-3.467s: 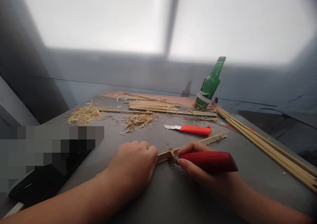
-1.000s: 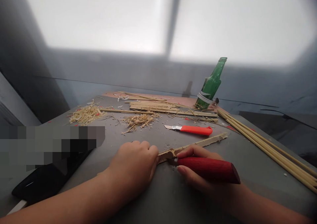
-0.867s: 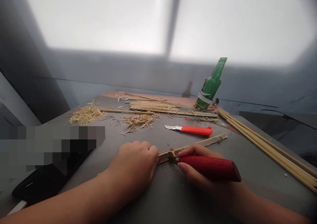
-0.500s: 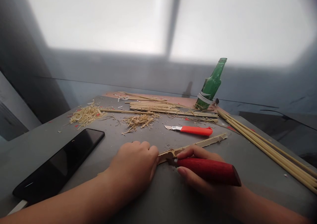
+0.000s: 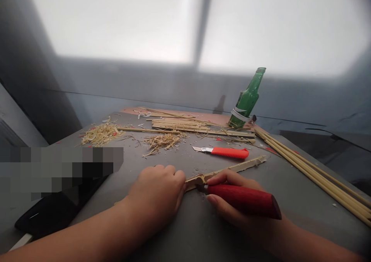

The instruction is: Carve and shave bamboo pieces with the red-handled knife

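— Anything changed from half a second before?

— Hardly. The right hand (image 5: 232, 200) remained clamped on the red-handled knife (image 5: 243, 201), its tip at the bamboo strip (image 5: 228, 169). The left hand (image 5: 156, 194) stayed fisted over the strip's near end.

— How did the strip lie?

— Flat on the grey table (image 5: 188, 231), long axis running from 8 o'clock to 2 o'clock, far end towards the red box cutter (image 5: 224, 152).

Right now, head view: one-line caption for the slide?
Left hand pins a notched bamboo strip to the grey table while the right hand works it with a red-handled knife.
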Available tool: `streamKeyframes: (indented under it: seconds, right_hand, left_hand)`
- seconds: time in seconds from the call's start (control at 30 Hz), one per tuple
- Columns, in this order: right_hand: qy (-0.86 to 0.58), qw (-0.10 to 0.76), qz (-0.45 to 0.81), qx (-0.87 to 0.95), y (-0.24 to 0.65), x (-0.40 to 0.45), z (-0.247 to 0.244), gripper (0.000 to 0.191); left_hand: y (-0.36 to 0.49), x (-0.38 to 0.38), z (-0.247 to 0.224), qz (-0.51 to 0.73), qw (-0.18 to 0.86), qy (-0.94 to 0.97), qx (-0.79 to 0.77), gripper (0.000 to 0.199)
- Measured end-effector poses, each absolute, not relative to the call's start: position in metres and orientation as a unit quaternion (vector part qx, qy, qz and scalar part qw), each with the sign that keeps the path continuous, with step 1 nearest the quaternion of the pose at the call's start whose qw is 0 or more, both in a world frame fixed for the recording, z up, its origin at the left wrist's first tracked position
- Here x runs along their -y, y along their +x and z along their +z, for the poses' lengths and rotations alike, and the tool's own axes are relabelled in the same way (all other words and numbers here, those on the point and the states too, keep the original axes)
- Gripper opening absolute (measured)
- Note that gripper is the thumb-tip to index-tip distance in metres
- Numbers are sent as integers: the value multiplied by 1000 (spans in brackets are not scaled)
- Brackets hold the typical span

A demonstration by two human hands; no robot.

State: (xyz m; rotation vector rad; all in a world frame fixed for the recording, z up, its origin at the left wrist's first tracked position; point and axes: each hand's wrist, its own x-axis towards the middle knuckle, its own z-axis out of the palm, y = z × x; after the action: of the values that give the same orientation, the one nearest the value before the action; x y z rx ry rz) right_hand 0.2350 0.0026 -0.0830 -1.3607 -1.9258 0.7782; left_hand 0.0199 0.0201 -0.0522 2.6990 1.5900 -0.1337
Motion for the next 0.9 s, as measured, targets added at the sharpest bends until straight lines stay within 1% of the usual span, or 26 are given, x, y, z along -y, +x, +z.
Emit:
streamKeyframes:
  seconds: [0.13, 0.2, 0.4, 0.57, 0.77, 0.9]
  right_hand:
    - [-499, 286, 316, 754, 234, -3, -78, 19]
    - [-493, 280, 324, 758, 233, -3, -76, 19]
    - [-509, 325, 311, 734, 233, -5, -81, 23]
    - [-493, 302, 330, 746, 234, -6, -79, 23]
    - [-499, 323, 338, 729, 232, -4, -79, 24]
    - [-501, 308, 341, 733, 233, -5, -80, 26]
  left_hand:
    - [20, -19, -50, -40, 1, 861, -506, 30]
    - [20, -19, -49, -38, 2, 863, -504, 31]
    - [20, -19, -49, -43, 5, 862, -505, 29]
    - [20, -19, -49, -44, 2, 862, -505, 31]
    - [19, -20, -51, -36, 2, 862, -505, 31]
    - [20, -20, -50, -40, 3, 862, -505, 31]
